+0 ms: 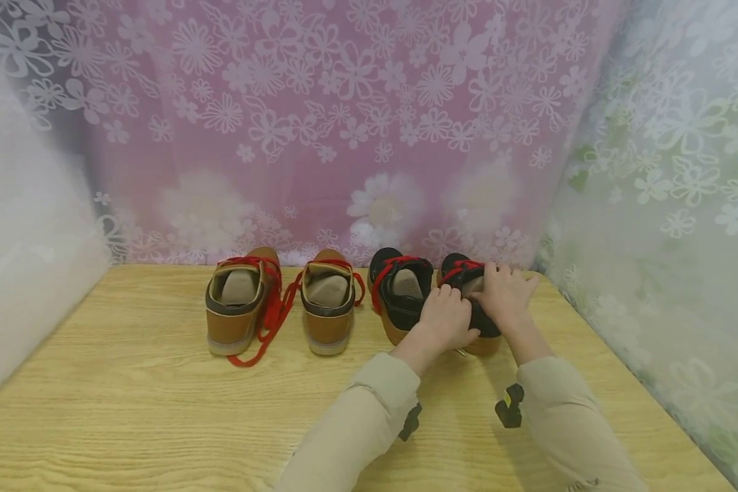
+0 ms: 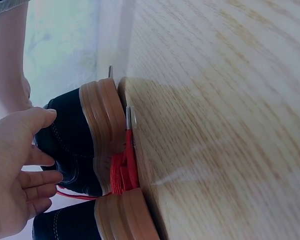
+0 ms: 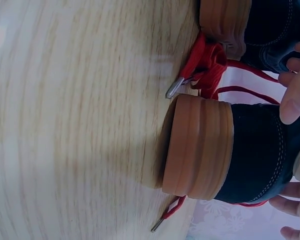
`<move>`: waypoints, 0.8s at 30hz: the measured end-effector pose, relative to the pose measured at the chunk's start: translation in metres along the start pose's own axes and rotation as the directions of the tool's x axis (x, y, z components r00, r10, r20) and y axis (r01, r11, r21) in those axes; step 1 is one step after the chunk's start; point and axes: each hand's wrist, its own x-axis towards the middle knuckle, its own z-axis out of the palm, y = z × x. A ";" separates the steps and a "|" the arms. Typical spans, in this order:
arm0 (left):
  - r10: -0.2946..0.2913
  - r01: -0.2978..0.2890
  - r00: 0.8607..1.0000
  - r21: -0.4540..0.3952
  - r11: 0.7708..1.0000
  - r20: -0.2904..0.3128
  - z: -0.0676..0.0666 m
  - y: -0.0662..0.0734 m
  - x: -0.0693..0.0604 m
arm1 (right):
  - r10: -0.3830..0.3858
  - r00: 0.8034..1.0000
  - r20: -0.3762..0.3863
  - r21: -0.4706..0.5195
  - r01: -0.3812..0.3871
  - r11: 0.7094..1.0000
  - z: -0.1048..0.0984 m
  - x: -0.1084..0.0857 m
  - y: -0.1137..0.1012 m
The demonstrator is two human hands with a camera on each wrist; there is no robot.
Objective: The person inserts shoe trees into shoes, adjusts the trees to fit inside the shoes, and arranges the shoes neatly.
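Note:
Two black shoes with red laces stand on the right, a left one (image 1: 386, 290) and a right one (image 1: 482, 324). My left hand (image 1: 444, 318) is at the right black shoe, its thumb (image 2: 45, 119) against the heel. The other left fingers lie loosely along the shoe's inner side, towards its neighbour. On the outer side, my right hand (image 1: 506, 294) holds the collar, thumb at the opening. The right fingertips (image 3: 287, 197) are partly cut off in the right wrist view. Loose red lace (image 3: 212, 65) with a metal tip lies between the black shoes.
Two brown shoes with red laces, one far left (image 1: 234, 311) and one nearer the middle (image 1: 328, 307), stand in the same row. A long red lace (image 1: 270, 328) trails between them. Flowered curtains (image 1: 344, 123) close off the wooden table (image 1: 160, 410) behind and beside.

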 end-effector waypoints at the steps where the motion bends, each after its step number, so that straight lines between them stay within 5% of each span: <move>1: 0.000 0.000 1.000 0.003 1.000 -0.001 0.000 0.000 0.000 | 0.002 1.000 0.001 -0.001 -0.002 1.000 0.000 0.000 0.000; 24: -0.012 0.012 1.000 0.008 1.000 0.003 -0.008 0.010 -0.006 | -0.108 0.994 0.026 -0.015 0.109 0.994 -0.004 -0.005 0.007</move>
